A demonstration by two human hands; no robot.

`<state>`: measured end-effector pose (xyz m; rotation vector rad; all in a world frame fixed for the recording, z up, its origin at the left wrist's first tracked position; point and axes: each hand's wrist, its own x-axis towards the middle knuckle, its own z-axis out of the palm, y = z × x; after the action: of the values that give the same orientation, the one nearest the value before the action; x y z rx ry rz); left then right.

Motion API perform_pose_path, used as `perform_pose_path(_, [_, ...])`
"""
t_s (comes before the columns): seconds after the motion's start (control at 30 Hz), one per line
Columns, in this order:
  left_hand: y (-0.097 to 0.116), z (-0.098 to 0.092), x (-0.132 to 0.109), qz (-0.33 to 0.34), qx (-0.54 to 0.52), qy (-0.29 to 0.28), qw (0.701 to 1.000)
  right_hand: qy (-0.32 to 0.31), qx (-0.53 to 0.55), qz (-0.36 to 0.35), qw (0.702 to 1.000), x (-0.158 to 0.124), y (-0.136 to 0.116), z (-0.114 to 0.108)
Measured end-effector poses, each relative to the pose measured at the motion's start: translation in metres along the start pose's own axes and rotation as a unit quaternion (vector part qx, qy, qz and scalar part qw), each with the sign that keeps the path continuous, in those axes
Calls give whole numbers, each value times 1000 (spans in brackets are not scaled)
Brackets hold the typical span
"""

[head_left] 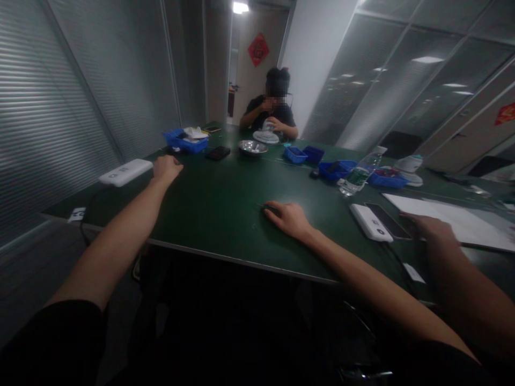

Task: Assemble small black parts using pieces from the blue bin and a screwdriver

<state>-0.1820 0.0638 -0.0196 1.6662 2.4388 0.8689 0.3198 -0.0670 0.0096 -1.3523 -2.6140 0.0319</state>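
Observation:
My left hand rests on the green table at the left, beside a white power bank. Its fingers are curled closed, and whatever may be inside them is hidden. Nearer the middle, my right hand lies low over the tabletop, thumb and forefinger brought together. A faint, thin sliver seems to stick out past those fingertips, too small and blurred to name.
Across the table sits a person holding a small white fan. A metal bowl, blue trays and a plastic bottle stand farther back. Another person's hand is at right, near a second power bank.

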Motion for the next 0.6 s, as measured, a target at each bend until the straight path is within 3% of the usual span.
perform_pose_path(0.1, [5, -3, -3, -40, 31, 13, 999, -9, 5, 2, 1000, 0, -1, -2])
perform_pose_path(0.3, [9, -5, -9, 20, 29, 28, 999, -13, 5, 6, 1000, 0, -3, -3])
perform_pose_path(0.6, [7, 0, -9, 45, 44, 15, 998, -11, -1, 4, 1000, 0, -1, -1])
